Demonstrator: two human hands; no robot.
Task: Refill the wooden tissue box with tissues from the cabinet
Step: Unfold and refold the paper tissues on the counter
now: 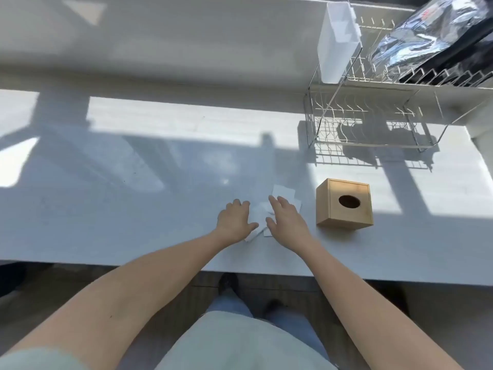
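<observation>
1. Near the front edge of the white desk [106,209], a loose pile of white tissues [282,194] lies flat, with both hands resting on it.
2. The left hand [234,218] presses on the pile's near-left part, fingers spread and flat, gripping nothing that can be seen.
3. The right hand [286,218] lies over the pile's right side, fingers extended and slightly apart, palm down; it too looks like a press and not a pinch.
4. The wooden tissue box [344,202] stands just beside the tissues on the right, apart from both hands, its oval opening facing up toward the camera.
5. The relation that matters: the box lies to the right of the pile, so the right hand is the nearer one to carry tissues across or to steady the box.
6. The pile appears to run from near-left to far-right, though the hands cover most of it, so its shape and thickness cannot be told.
7. Whether the box is empty cannot be seen; the opening shows only dark.
8. A wire dish rack [373,121] sits well behind the box, partly cut off at the right edge.
</observation>
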